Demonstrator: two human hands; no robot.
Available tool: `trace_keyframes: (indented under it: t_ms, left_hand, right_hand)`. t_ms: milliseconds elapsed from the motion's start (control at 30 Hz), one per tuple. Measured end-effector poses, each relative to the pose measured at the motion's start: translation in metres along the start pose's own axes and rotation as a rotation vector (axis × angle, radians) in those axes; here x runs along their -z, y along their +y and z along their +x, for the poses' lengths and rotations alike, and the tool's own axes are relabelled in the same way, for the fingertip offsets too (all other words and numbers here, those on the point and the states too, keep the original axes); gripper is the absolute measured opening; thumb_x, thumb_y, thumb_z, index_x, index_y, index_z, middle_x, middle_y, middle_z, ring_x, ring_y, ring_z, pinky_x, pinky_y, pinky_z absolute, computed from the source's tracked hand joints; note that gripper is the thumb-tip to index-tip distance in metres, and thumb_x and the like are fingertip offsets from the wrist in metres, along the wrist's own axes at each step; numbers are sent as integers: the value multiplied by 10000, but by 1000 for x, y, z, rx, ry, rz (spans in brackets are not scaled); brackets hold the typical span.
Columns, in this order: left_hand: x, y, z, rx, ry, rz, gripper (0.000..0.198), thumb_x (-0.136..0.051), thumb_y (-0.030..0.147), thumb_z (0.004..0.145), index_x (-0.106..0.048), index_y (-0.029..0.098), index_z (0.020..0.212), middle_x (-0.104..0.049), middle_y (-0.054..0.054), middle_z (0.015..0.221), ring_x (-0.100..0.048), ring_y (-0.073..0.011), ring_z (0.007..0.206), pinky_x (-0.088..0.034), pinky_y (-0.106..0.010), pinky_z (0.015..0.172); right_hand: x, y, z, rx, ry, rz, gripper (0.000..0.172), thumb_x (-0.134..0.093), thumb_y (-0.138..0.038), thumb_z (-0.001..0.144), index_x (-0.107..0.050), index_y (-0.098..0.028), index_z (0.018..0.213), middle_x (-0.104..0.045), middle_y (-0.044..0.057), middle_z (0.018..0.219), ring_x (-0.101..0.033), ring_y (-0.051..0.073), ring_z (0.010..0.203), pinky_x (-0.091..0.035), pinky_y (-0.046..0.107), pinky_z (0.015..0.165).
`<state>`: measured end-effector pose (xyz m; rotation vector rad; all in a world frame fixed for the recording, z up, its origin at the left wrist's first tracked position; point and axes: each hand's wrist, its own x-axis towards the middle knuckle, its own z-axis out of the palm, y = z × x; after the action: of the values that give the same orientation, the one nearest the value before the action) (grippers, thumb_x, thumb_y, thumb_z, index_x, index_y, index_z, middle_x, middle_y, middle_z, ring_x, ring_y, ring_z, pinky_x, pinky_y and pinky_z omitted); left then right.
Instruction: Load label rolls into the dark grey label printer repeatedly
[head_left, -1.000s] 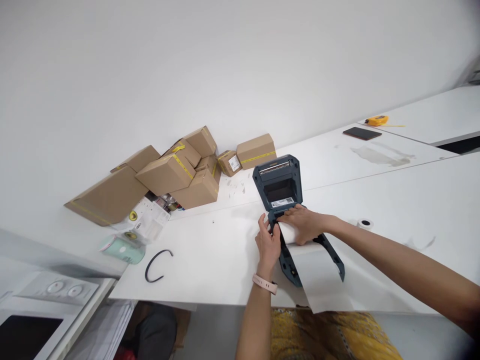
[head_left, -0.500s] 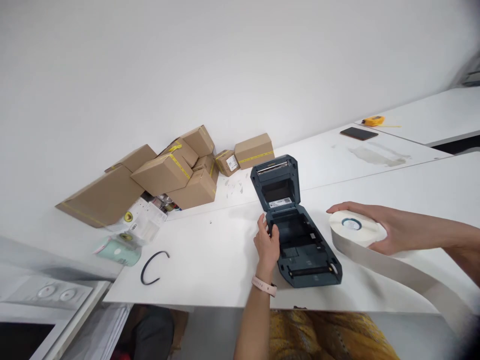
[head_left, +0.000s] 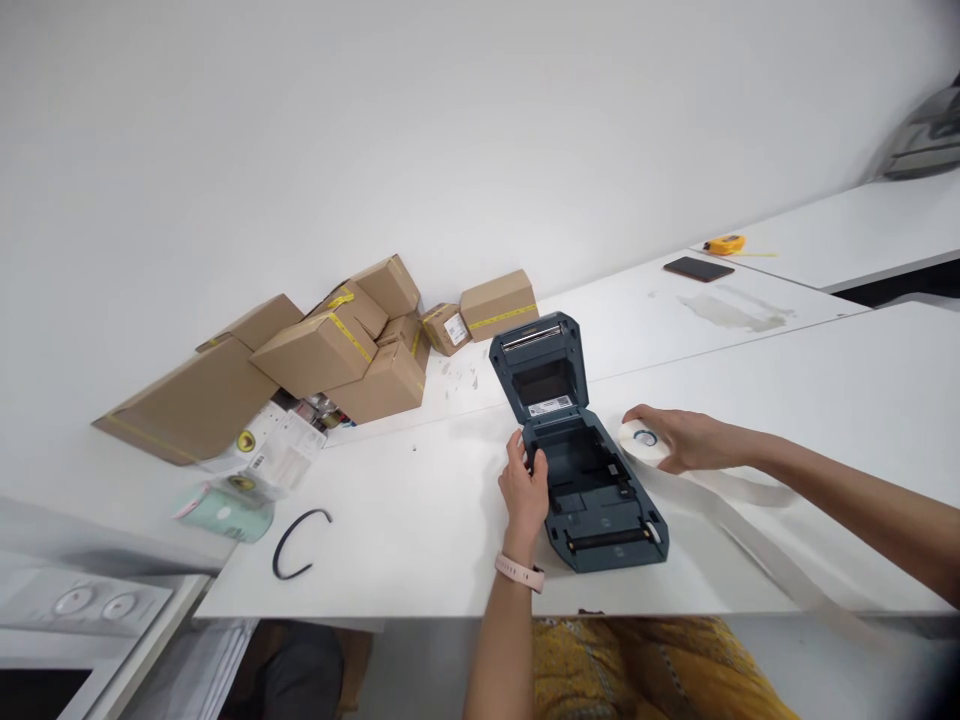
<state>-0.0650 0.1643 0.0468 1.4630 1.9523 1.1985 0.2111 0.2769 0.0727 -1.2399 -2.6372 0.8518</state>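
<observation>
A dark blue label printer (head_left: 592,490) sits on the white table (head_left: 420,530) with its lid tipped open and its bay showing no roll inside. My left hand (head_left: 523,490) grips the printer's left side, fingers curled on the edge. My right hand (head_left: 686,438) holds a white roll of label paper (head_left: 643,441) just right of the printer, resting on the table. A long strip of paper (head_left: 757,525) trails from the roll toward the table's near right edge.
A heap of cardboard boxes (head_left: 330,350) lies against the wall at the back left, with packets and a pale green roll (head_left: 225,510) below it. A black curved band (head_left: 296,540) lies left of the printer. A phone (head_left: 697,268) and yellow tape measure (head_left: 724,243) sit far right.
One second ago both hands pressed the roll inside the printer. My right hand lifted it out to the right, then brought it back close beside the printer. My left hand stayed put.
</observation>
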Motion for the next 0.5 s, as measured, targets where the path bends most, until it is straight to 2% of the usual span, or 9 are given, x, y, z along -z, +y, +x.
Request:
trace_keyframes:
  t_ms: [100, 167, 233, 300, 367, 433, 500]
  left_hand:
    - [1, 1, 0, 12, -19, 19, 556, -467, 385, 988, -431, 165, 1497, -621, -173, 1431, -581, -283, 1342, -458, -411, 1091]
    - [2, 3, 0, 38, -37, 38, 590, -467, 407, 987, -413, 166, 1523, -588, -165, 1471, -563, -298, 1359, -447, -420, 1104]
    - [2, 4, 0, 58, -55, 61, 629, -468, 437, 984, -401, 153, 1542, -556, -165, 1503, -538, -315, 1382, -426, -429, 1127]
    - [2, 5, 1, 67, -69, 79, 661, -474, 465, 978, -400, 140, 1548, -532, -164, 1523, -512, -322, 1404, -400, -432, 1151]
    - [1, 5, 2, 71, -79, 90, 675, -480, 479, 973, -403, 135, 1549, -533, -158, 1524, -492, -320, 1420, -382, -429, 1168]
    - [2, 4, 4, 68, -94, 86, 684, -471, 493, 975, -399, 133, 1552, -540, -156, 1519, -487, -317, 1425, -384, -426, 1166]
    - [2, 3, 5, 68, -111, 75, 693, -464, 512, 976, -398, 134, 1554, -560, -160, 1499, -515, -326, 1398, -411, -436, 1142]
  right_hand:
    - [-7, 5, 5, 11, 9, 19, 643, -620, -239, 628, -481, -238, 1256, -712, 67, 979, -674, 286, 797, -489, 354, 692]
    - [-10, 7, 5, 37, 22, 41, 654, -634, -243, 648, -491, -238, 1285, -719, 97, 1071, -689, 305, 873, -519, 379, 748]
    - [-8, 10, 0, 76, 26, 87, 703, -672, -284, 681, -485, -243, 1358, -693, 131, 1240, -687, 338, 1037, -535, 414, 860]
    - [2, 18, -9, 87, 54, 157, 728, -689, -371, 745, -473, -257, 1431, -615, 148, 1415, -619, 360, 1240, -510, 433, 980]
    - [16, 35, -19, 46, 124, 225, 663, -621, -442, 841, -483, -263, 1464, -551, 147, 1502, -548, 342, 1351, -482, 418, 1037]
    - [28, 61, -29, -36, 200, 249, 547, -503, -419, 909, -547, -252, 1428, -571, 154, 1484, -578, 302, 1328, -484, 391, 1019]
    - [32, 88, -38, -107, 213, 240, 504, -470, -339, 868, -637, -245, 1334, -630, 164, 1412, -640, 274, 1249, -492, 375, 982]
